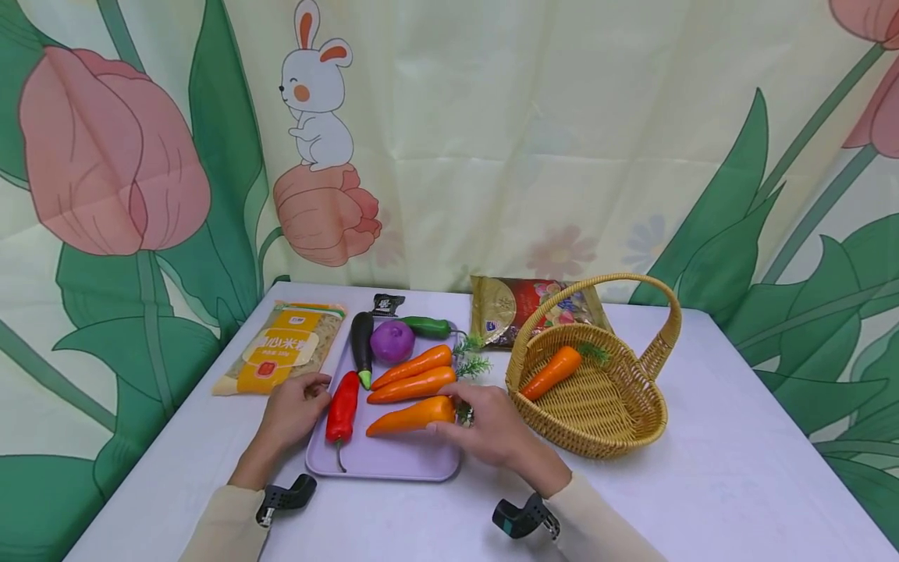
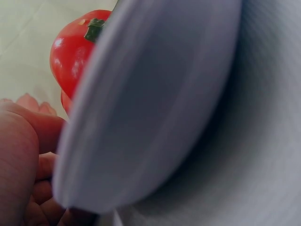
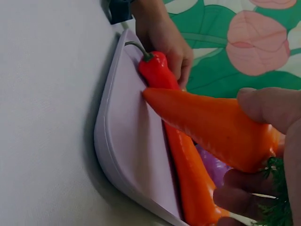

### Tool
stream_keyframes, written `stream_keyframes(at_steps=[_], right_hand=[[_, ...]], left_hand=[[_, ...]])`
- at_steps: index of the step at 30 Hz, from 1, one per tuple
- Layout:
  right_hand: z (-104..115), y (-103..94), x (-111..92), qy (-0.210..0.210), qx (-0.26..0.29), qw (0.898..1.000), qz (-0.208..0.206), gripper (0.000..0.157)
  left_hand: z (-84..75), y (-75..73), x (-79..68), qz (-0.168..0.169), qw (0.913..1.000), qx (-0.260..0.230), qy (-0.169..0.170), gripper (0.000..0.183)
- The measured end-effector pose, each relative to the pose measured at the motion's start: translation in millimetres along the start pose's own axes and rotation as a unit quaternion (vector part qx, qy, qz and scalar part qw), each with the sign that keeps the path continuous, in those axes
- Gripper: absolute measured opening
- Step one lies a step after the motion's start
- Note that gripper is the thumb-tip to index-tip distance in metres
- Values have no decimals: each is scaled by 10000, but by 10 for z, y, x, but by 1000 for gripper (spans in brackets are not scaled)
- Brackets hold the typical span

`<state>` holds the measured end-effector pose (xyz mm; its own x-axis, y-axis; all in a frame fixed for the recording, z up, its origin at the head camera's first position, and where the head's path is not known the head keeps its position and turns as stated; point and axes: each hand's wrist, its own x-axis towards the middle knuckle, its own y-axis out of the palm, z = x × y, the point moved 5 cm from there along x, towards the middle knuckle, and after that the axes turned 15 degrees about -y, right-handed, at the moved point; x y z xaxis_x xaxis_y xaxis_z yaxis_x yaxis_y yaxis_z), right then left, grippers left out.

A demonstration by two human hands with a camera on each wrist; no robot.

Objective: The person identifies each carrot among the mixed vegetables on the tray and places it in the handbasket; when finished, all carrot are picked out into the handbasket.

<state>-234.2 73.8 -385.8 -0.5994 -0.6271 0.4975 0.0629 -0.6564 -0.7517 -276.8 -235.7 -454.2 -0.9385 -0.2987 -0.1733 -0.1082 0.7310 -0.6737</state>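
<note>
Carrot [image 1: 409, 417], on or just above the lilac tray [image 1: 389, 467], looks light, stiff and slick, best held where the right hand [image 1: 488, 421] pinches its thick leafy end, while the left hand [image 1: 293, 410] meets the tray's rim, its grip unclear.

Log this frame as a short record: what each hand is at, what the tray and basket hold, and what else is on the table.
Right hand: holds the front carrot near its leafy end
Left hand: at the left edge of the tray, beside the red pepper; grip unclear
Also on tray: two more carrots, eggplant, round purple vegetable, green pepper
Basket: one carrot
Behind basket: red-and-gold packet
Left of tray: yellow-labelled packet
</note>
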Motion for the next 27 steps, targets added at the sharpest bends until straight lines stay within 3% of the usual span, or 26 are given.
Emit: stream_keyframes(at_steps=[12,27], right_hand=[[27,-300,-21,12,667,9954,-683,37],[62,-863,-83,325,386,9948,-880,33]], left_hand=[[-12,-12,-4,6,10000,39,0,39],[-12,-2,-3,41,10000,54,-33,39]])
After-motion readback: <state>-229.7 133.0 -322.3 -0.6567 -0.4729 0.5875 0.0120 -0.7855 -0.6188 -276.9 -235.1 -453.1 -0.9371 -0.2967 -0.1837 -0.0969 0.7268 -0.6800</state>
